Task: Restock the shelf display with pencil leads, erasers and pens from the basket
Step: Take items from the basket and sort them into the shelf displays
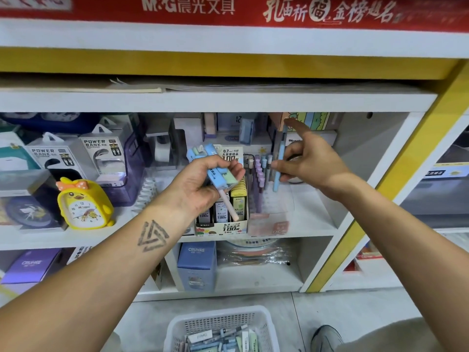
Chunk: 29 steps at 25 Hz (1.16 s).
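At a stationery shop's white display shelf [291,231], mid-restock. Left hand [200,184], at centre frame, curled around a bundle of pastel pens [215,171], blue, green and a pink one poking out toward 5 o'clock, evidently kept as a ready supply for the other hand. Right hand [308,158], at 2 o'clock from the left, pinching a single light-blue pen [279,161] upright between thumb and middle fingers, index finger pointing free toward 11 o'clock; held vertical, probably to drop tip-first into the clear pen rack [272,209] just below. Already standing in that rack, toward its 10 o'clock corner, a row of purple and blue pens [261,179]. Touching the rack at its 9 o'clock side, the pencil lead box [221,217] marked 0.7 HB, packed with lead cases. On the floor at 6 o'clock, the white mesh basket [264,326], holding more pens and flat packs, so plenty apparently left to shelve. At 9 o'clock on the shelf, a yellow duck alarm clock [83,204] and power bank boxes [101,153].
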### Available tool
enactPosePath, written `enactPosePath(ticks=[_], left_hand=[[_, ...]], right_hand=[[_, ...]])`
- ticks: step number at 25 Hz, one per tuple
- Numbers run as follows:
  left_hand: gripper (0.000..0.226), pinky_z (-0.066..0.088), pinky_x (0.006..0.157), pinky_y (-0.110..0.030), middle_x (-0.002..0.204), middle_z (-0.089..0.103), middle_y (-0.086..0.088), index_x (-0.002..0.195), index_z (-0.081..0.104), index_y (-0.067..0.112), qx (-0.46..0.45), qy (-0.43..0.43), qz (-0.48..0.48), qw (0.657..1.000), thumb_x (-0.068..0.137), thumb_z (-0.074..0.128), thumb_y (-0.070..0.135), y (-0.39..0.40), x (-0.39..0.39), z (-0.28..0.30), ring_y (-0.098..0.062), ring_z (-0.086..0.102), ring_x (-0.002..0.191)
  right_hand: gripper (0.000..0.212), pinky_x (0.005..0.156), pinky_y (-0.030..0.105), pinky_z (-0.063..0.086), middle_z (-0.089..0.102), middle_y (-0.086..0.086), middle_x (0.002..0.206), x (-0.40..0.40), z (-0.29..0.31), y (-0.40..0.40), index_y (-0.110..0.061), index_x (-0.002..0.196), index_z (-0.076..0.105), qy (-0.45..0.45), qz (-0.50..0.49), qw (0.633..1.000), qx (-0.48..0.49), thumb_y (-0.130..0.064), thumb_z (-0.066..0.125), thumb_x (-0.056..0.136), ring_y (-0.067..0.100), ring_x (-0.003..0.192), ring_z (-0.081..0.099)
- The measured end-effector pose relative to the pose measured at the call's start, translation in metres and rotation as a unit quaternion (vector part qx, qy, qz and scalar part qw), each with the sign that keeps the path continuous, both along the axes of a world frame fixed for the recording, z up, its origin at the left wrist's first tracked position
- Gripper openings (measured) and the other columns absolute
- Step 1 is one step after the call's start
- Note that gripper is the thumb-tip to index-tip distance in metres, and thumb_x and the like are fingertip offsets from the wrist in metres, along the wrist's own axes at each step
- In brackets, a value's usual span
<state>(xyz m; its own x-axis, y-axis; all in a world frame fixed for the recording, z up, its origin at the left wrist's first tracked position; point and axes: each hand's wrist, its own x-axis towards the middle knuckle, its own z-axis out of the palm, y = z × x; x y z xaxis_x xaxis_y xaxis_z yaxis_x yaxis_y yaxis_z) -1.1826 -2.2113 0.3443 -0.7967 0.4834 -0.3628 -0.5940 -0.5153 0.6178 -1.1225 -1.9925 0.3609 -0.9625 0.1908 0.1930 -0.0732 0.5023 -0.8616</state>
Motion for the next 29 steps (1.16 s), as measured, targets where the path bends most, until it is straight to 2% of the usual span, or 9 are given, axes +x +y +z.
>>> enactPosePath(ticks=[2,5,9,14,19,29], left_hand=[[0.016,0.061,0.07,-0.048,0.082,0.07,-0.026,0.098,0.06,-0.011,-0.005,0.001,-0.001,1.0,0.083,0.055,-0.015,0.002,0.001,-0.001,-0.034,0.073,0.077],[0.014,0.06,0.074,-0.049,0.082,0.07,-0.026,0.094,0.061,-0.011,-0.012,0.004,-0.003,1.0,0.082,0.056,-0.015,0.006,0.002,-0.003,-0.034,0.073,0.076],[0.015,0.06,0.073,-0.049,0.08,0.07,-0.025,0.093,0.061,-0.011,-0.015,0.008,-0.005,1.0,0.08,0.056,-0.016,0.007,0.002,-0.004,-0.034,0.073,0.076],[0.016,0.061,0.072,-0.048,0.081,0.07,-0.025,0.096,0.061,-0.011,-0.013,0.006,-0.005,1.0,0.082,0.056,-0.015,0.005,0.001,-0.003,-0.033,0.073,0.075],[0.017,0.061,0.071,-0.048,0.079,0.07,-0.025,0.098,0.061,-0.011,-0.012,0.003,-0.002,1.0,0.082,0.055,-0.015,0.003,0.002,-0.001,-0.033,0.073,0.073],[0.012,0.061,0.071,-0.048,0.077,0.07,-0.024,0.092,0.061,-0.01,-0.002,0.003,0.004,1.0,0.082,0.055,-0.015,0.0,0.002,0.001,-0.032,0.073,0.072]], right_hand=[[0.073,0.072,0.044,0.062,0.066,0.011,0.086,-0.001,-0.003,0.006,-0.032,0.138,0.041,0.02,-0.046,0.996,0.072,-0.01,0.082,0.081,0.027,0.072,0.071],[0.048,0.07,0.04,0.058,0.064,0.0,0.084,-0.005,-0.013,0.008,-0.025,0.118,0.05,0.072,-0.093,0.972,0.206,-0.017,0.082,0.082,0.019,0.072,0.066],[0.024,0.071,0.046,0.056,0.071,0.007,0.085,-0.011,-0.031,0.004,-0.015,0.105,0.054,0.13,-0.096,0.933,0.32,-0.016,0.072,0.09,0.033,0.079,0.066],[0.021,0.072,0.048,0.056,0.072,0.008,0.089,-0.016,-0.039,0.0,-0.015,0.106,0.058,0.129,-0.073,0.94,0.307,-0.017,0.071,0.091,0.033,0.084,0.067],[0.017,0.069,0.047,0.056,0.07,0.009,0.082,-0.016,-0.041,-0.003,-0.014,0.101,0.055,0.144,-0.066,0.937,0.313,-0.012,0.069,0.091,0.033,0.077,0.065],[0.015,0.067,0.047,0.057,0.069,0.006,0.08,-0.019,-0.042,-0.006,-0.017,0.097,0.057,0.132,-0.018,0.95,0.282,-0.011,0.069,0.09,0.029,0.075,0.067]])
